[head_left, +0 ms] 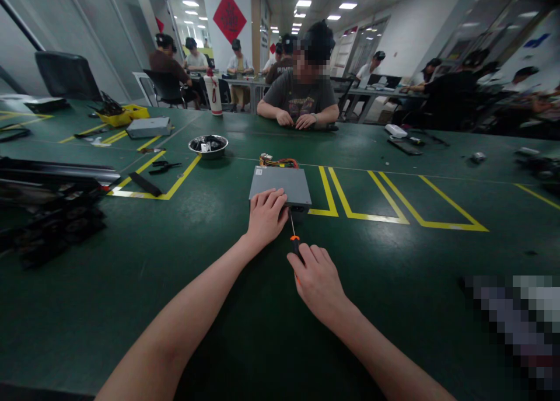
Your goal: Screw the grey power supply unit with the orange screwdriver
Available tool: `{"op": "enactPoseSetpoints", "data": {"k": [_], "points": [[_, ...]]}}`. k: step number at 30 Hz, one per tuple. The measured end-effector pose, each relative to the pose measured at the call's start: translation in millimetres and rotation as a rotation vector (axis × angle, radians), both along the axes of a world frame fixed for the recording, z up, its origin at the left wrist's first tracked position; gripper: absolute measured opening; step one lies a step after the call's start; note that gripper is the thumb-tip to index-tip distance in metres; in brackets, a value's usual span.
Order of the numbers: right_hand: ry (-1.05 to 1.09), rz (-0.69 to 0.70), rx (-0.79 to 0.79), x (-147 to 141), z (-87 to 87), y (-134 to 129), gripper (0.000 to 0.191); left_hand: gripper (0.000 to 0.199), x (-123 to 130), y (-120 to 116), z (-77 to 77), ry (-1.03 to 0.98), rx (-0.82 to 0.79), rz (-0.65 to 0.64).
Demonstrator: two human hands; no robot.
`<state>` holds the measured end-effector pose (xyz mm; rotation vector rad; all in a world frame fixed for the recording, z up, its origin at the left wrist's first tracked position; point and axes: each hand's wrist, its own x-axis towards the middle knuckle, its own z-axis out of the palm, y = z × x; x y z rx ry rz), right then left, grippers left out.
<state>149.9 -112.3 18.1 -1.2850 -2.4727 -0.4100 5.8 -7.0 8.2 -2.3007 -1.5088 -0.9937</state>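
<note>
A grey metal box, with a white label and a bundle of coloured wires at its back edge, lies flat on the green table. My left hand is closed on the box's front left part, fingers over the top and the thumb side at the front face. In my right hand is a screwdriver with a black and orange handle. Its shaft points away from me, and the tip meets the box's front face beside my left fingers. The exact contact spot is too small to make out.
A metal bowl with small parts, black pliers, another grey box and a yellow tray stand left. Black metal parts lie far left. A person sits opposite; a white bottle stands at the back edge.
</note>
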Motion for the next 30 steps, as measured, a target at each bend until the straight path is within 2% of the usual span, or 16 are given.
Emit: {"op": "enactPoseSetpoints", "data": {"k": [3, 7, 9, 12, 17, 21, 26, 30], "points": [[0.056, -0.006, -0.031, 3.3, 0.2, 1.1, 0.030, 0.024, -0.1, 0.0, -0.3, 0.001, -0.005, -0.005], [0.294, -0.092, -0.109, 6.6, 1.8, 2.3, 0.051, 0.024, 0.3, 0.4, -0.6, -0.003, -0.010, -0.005], [0.355, -0.117, -0.100, 6.7, 1.8, 2.1, 0.042, 0.024, 0.3, 0.5, -0.7, -0.002, -0.013, -0.008], [0.264, -0.075, -0.031, 5.8, 1.8, 0.0, 0.025, 0.025, 0.3, 0.3, -0.5, -0.006, -0.012, -0.012], [0.145, -0.037, 0.046, 5.9, 3.1, -3.2, 0.030, 0.023, 0.2, -0.4, 0.9, -0.008, -0.007, -0.009], [0.187, -0.077, -0.032, 4.7, 3.3, -2.4, 0.023, 0.023, 0.1, -0.6, 1.8, 0.004, -0.003, -0.009], [0.310, -0.134, -0.151, 3.7, 4.3, -1.9, 0.044, 0.023, -0.2, 0.2, 0.3, -0.001, -0.003, -0.005], [0.329, -0.154, -0.116, 5.8, 3.5, -3.3, 0.029, 0.024, -0.3, 0.5, -0.2, -0.002, -0.011, -0.006]]}}
